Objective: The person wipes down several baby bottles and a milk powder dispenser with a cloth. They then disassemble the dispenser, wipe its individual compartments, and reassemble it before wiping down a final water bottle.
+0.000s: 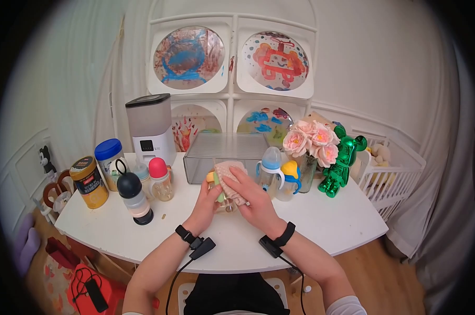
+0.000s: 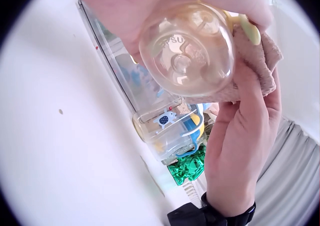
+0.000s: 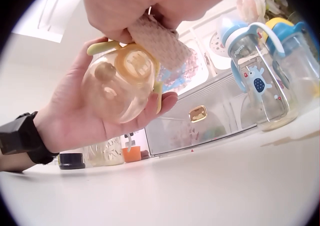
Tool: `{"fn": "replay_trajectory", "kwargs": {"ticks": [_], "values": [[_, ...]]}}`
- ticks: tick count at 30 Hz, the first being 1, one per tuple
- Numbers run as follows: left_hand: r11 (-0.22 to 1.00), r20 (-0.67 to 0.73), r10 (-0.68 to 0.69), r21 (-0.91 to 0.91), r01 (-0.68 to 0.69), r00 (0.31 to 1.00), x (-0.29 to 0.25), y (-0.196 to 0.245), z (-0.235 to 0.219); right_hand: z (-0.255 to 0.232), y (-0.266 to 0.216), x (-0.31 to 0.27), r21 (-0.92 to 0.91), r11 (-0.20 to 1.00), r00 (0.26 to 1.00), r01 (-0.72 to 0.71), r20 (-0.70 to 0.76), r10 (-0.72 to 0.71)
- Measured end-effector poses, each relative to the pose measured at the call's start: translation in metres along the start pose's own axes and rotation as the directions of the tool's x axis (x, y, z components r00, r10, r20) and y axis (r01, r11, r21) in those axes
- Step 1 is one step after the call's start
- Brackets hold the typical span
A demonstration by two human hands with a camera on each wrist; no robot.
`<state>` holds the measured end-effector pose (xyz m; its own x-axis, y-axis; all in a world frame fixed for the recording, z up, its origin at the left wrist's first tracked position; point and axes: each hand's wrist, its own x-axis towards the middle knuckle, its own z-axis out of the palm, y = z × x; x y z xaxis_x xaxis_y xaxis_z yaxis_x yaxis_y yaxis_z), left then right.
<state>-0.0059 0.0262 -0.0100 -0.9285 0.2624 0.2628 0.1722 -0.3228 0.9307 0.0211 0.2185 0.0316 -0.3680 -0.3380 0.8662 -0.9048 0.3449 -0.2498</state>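
Note:
My left hand (image 1: 201,208) holds a clear baby bottle (image 3: 112,93) with pale green handles and an orange-yellow neck. In the right wrist view its fingers and palm cradle the bottle's round body. A pink textured cloth (image 1: 233,177) is gripped in my right hand (image 1: 259,203), bunched at the bottle's neck. The left wrist view faces the bottle's base, with the cloth behind it and right-hand fingers pressing into the cloth. Both hands are above the white table (image 1: 321,231), in front of a grey translucent box (image 1: 195,157).
To the right stand a blue-handled bottle (image 1: 271,163), a yellow-topped cup (image 1: 291,176), pink flowers (image 1: 313,139) and a green bear figure (image 1: 345,157). On the left are a red-topped bottle (image 1: 160,181), a dark-capped bottle (image 1: 132,191), tins (image 1: 88,184) and a white-grey appliance (image 1: 151,123).

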Motion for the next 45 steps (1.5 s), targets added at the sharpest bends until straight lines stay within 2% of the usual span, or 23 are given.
{"fn": "replay_trajectory", "kwargs": {"ticks": [2,5,9,15,20,27,29,30,32,39,41,42,44,45], "values": [[0.975,-0.005,0.063,-0.211,-0.062,0.998,0.002,-0.003,0.002,0.000,-0.002,0.001,-0.007,1.000,0.998,0.002,0.060,-0.002],[0.950,-0.001,0.020,-0.312,-0.019,1.000,0.000,0.010,-0.001,0.000,-0.005,0.000,0.047,0.999,0.991,-0.017,0.132,0.010],[0.953,-0.058,-0.007,-0.303,-0.011,0.998,0.004,0.009,-0.011,0.001,-0.003,-0.003,0.035,0.999,0.986,0.038,0.160,-0.043],[0.921,-0.103,0.000,-0.387,-0.040,0.995,0.001,0.023,-0.005,-0.002,-0.010,0.000,-0.082,0.981,0.964,0.174,0.219,-0.152],[0.913,-0.268,-0.040,-0.401,-0.074,0.962,0.004,0.020,-0.006,-0.003,-0.018,-0.001,-0.144,0.970,0.955,0.195,0.254,-0.154],[0.893,-0.267,-0.118,-0.449,-0.015,0.957,0.007,0.021,-0.017,0.005,-0.014,-0.008,-0.295,0.906,0.930,0.303,0.300,-0.213],[0.924,-0.330,-0.022,-0.367,-0.106,0.944,0.007,0.024,-0.010,0.007,-0.018,-0.008,-0.347,0.918,0.946,0.192,0.316,-0.078],[0.923,-0.329,-0.023,-0.369,-0.106,0.944,0.007,0.024,-0.010,0.007,-0.017,-0.009,-0.348,0.917,0.945,0.192,0.317,-0.078],[0.894,-0.212,-0.078,-0.446,-0.026,0.974,0.007,0.025,-0.013,0.007,-0.013,-0.010,-0.337,0.926,0.947,0.170,0.314,-0.060],[0.876,-0.164,-0.071,-0.482,-0.017,0.984,0.006,0.028,-0.017,0.007,-0.011,-0.012,-0.278,0.942,0.917,0.190,0.393,-0.069],[0.806,-0.108,-0.021,-0.590,-0.048,0.994,0.007,0.025,-0.019,0.008,-0.007,-0.014,-0.360,0.925,0.866,0.117,0.493,0.083],[0.808,-0.103,-0.015,-0.587,-0.049,0.995,0.005,0.026,-0.019,0.008,-0.004,-0.015,-0.364,0.924,0.869,0.120,0.488,0.080],[0.824,-0.148,-0.057,-0.565,-0.037,0.987,-0.001,0.031,-0.012,0.007,0.000,-0.015,-0.388,0.920,0.949,-0.054,0.267,0.169],[0.823,-0.147,-0.051,-0.566,-0.042,0.988,-0.002,0.033,-0.009,0.005,0.000,-0.014,-0.390,0.920,0.950,-0.049,0.267,0.164]]}}
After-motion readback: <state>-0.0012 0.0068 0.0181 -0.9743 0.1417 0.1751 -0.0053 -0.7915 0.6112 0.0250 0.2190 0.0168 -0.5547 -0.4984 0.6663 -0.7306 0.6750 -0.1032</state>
